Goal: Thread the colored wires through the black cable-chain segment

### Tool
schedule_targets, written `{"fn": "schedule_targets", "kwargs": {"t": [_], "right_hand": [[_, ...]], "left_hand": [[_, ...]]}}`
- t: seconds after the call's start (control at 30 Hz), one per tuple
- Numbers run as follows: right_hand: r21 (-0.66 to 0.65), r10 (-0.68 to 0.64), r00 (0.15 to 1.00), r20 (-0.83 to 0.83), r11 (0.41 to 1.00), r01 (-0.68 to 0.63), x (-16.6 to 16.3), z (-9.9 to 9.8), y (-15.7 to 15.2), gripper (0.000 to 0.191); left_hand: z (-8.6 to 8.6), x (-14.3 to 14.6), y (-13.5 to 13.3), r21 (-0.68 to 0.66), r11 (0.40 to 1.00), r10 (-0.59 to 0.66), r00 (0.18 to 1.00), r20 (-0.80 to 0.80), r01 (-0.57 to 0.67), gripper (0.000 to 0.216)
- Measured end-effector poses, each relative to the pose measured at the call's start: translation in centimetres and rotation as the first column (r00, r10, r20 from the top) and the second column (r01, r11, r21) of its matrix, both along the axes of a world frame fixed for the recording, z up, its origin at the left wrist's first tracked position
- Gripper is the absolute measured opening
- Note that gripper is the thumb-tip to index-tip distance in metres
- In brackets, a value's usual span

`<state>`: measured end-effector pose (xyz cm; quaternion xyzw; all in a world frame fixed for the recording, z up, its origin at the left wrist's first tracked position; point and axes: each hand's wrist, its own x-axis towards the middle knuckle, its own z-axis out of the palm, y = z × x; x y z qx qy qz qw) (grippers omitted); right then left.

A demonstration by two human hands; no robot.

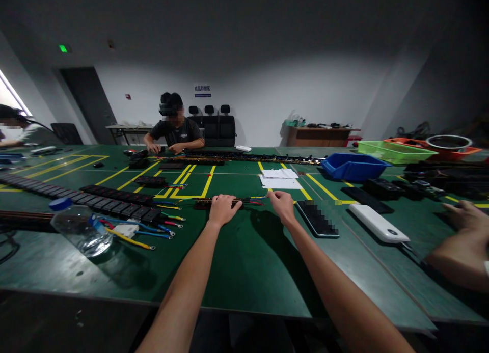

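Note:
My left hand rests closed over a dark strip of terminal blocks lying on the green table. My right hand is closed in a pinch at the strip's right end, where short coloured wires stick out. Both arms reach straight ahead from the table's near edge.
A plastic bottle and loose coloured wires lie at the left beside a long row of black blocks. A phone, white power bank, papers and blue bin sit right. Another person's arm rests at the right edge; a person sits opposite.

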<state>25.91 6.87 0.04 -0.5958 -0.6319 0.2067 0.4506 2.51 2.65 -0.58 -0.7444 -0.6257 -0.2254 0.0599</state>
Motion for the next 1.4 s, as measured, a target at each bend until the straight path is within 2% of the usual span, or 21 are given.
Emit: {"fn": "schedule_targets", "kwargs": {"t": [0.07, 0.2, 0.3, 0.4, 0.57, 0.77, 0.87, 0.97, 1.07, 1.27, 1.4], "right_hand": [[-0.003, -0.014, 0.999, 0.046, 1.0, 0.014, 0.0, 0.2, -0.1, 0.042], [-0.071, -0.051, 0.965, 0.258, 0.995, 0.071, 0.0, 0.5, -0.6, 0.04], [-0.162, -0.004, 0.917, 0.398, 0.984, 0.075, -0.1, 0.5, -0.9, 0.039], [-0.238, 0.064, 0.879, 0.472, 0.97, 0.058, -0.3, 0.5, -1.2, 0.04], [-0.228, 0.056, 0.895, 0.442, 0.972, 0.052, -0.2, 0.4, -1.0, 0.039], [-0.113, -0.059, 0.964, 0.26, 0.989, 0.091, 0.1, 0.5, -0.5, 0.038], [-0.033, -0.047, 0.986, 0.161, 0.998, 0.053, 0.0, 0.5, -0.4, 0.04], [0.017, -0.02, 0.991, 0.131, 1.0, 0.018, 0.0, 0.4, -0.4, 0.039], [-0.02, -0.017, 0.981, 0.192, 1.0, 0.022, 0.1, 0.2, -0.4, 0.041], [-0.198, 0.068, 0.92, 0.387, 0.98, 0.011, 0.1, -0.2, -0.3, 0.049], [-0.261, 0.108, 0.906, 0.408, 0.965, 0.002, 0.0, -0.3, -0.3, 0.053]], "left_hand": [[-0.1, 0.0, 0.0, 0.005, 1.0, 0.0, 1.0, -0.001, 0.0, 0.056], [-0.1, 0.0, 0.0, 0.005, 1.0, 0.009, 1.0, -0.018, -0.009, 0.055], [0.0, 0.1, 0.0, 0.012, 1.0, 0.022, 0.999, -0.035, -0.022, 0.053], [0.0, 0.1, -0.1, 0.011, 1.0, 0.021, 0.999, -0.037, -0.021, 0.054], [-0.2, 0.0, 0.1, 0.008, 1.0, 0.012, 1.0, -0.026, -0.011, 0.055], [-0.2, -0.1, 0.1, 0.005, 1.0, -0.002, 1.0, -0.011, 0.002, 0.058], [-0.2, -0.1, 0.1, 0.002, 1.0, 0.005, 1.0, -0.021, -0.005, 0.059], [-0.2, -0.1, 0.1, 0.001, 1.0, 0.012, 1.0, -0.028, -0.012, 0.059], [-0.3, -0.1, 0.2, 0.004, 1.0, 0.011, 1.0, -0.024, -0.011, 0.059], [-0.2, 0.0, 0.1, 0.016, 1.0, 0.017, 0.999, -0.034, -0.016, 0.056], [-0.2, 0.0, 0.1, 0.02, 1.0, 0.012, 1.0, -0.027, -0.011, 0.056]]}}
